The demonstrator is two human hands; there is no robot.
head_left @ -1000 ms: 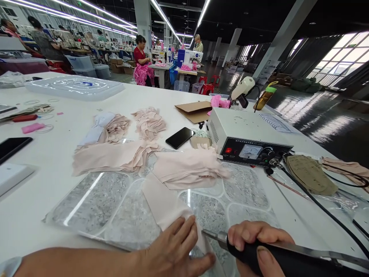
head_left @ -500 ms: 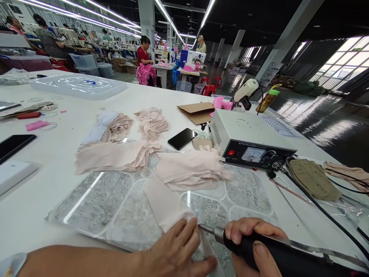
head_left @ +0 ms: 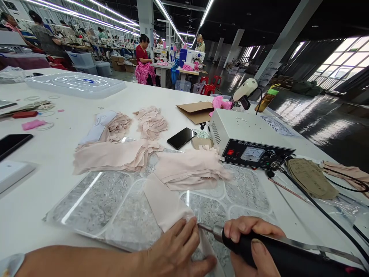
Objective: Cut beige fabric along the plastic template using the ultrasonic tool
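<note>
My left hand (head_left: 178, 246) presses a pale beige fabric strip (head_left: 161, 198) down on a grey marble-patterned sheet (head_left: 134, 215), fingers bent together at its near edge. In my right hand (head_left: 253, 240) is a black-handled corded tool (head_left: 248, 248), fingers wrapped around the grip. Its thin metal tip meets the fabric right beside my left fingertips; the exact contact is partly hidden. Just beyond lies a stack of beige fabric pieces (head_left: 190, 167), with another stack (head_left: 112, 156) to its left.
A control box (head_left: 253, 134) with a dial stands at the right, a thick cable running from it. Around it are a phone (head_left: 181, 138), folded cardboard (head_left: 194, 111) and olive fabric pieces (head_left: 311, 179). A clear plastic lid (head_left: 76, 84) lies at the far left. People work at machines beyond.
The whole view has shifted very slightly left. Both hands, the tool and the fabric keep the same positions relative to one another.
</note>
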